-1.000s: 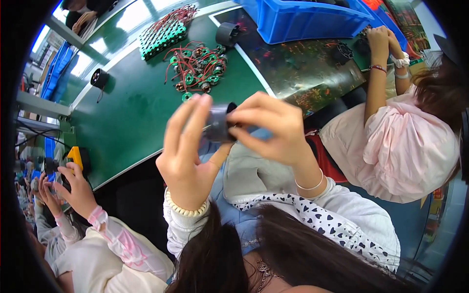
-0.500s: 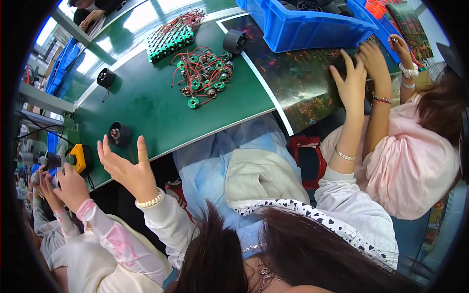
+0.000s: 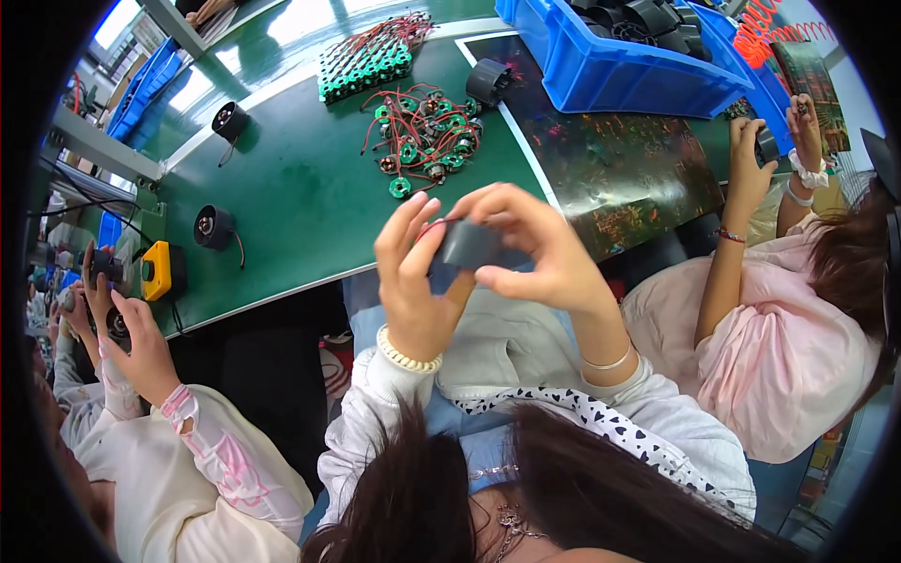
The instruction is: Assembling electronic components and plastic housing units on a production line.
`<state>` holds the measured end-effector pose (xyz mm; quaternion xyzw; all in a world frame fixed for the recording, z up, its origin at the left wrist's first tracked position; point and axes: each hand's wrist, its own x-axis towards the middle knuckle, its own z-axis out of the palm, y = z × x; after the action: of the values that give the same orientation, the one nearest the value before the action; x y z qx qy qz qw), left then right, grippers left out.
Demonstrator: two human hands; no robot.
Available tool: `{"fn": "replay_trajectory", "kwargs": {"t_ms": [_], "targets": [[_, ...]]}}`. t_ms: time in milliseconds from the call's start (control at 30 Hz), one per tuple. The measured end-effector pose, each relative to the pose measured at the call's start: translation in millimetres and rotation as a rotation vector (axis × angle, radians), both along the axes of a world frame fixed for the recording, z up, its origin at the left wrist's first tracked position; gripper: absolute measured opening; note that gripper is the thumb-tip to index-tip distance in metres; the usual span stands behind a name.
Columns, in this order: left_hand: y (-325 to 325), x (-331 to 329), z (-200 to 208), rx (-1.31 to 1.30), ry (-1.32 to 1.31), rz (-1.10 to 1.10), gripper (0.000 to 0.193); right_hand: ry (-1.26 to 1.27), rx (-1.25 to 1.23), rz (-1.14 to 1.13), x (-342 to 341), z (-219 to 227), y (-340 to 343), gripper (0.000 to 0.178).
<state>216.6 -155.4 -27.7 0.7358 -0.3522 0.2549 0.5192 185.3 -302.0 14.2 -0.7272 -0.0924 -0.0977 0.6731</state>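
As a dark grey cylindrical housing (image 3: 469, 248) is held up by the near edge of a green worktable (image 3: 300, 192), it is grasped from both sides by the person's bare hands. It is steadied at its left by the left hand (image 3: 415, 280), whose fingers are raised, while its right side is gripped by the right hand (image 3: 542, 246), with the fingers curled over the top and the thumb set low. A red wire (image 3: 432, 227) is seen beside the left fingers; whether it is pinched cannot be told. Beyond, green round boards (image 3: 427, 136) are heaped in a tangle of red leads, with a wired green block (image 3: 368, 73) placed behind them. Two black housings (image 3: 213, 227) are set out at left, the nearer one close to a yellow box (image 3: 165, 272). At upper right, more black parts (image 3: 648, 19) are piled in a blue bin (image 3: 648, 91).
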Motion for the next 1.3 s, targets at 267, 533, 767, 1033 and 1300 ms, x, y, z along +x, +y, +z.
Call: {"fn": "replay_trajectory", "kwargs": {"t_ms": [267, 533, 767, 1033, 1300], "targets": [[82.7, 38.3, 39.3, 0.349, 0.319, 0.441, 0.052, -0.094, -0.175, -0.241, 42.6, 5.0, -0.7, 0.019], [112.1, 105.5, 35.9, 0.401, -0.032, 0.728, 0.057, -0.008, -0.831, -0.549, 70.2, -15.6, -13.3, 0.017], [-10.8, 92.6, 70.2, 0.403, -0.237, 0.285, 0.050, -0.044, -0.388, -0.487, 68.6, -29.5, -32.0, 0.010], [-94.6, 170.1, 66.1, 0.846, 0.240, 0.141, 0.030, -0.241, 0.286, -0.605, 66.1, -31.8, -35.2, 0.009], [-95.9, 153.3, 42.4, 0.648, 0.046, -0.130, 0.027, -0.146, 0.453, -0.641, 58.4, -28.1, -38.8, 0.011]]}}
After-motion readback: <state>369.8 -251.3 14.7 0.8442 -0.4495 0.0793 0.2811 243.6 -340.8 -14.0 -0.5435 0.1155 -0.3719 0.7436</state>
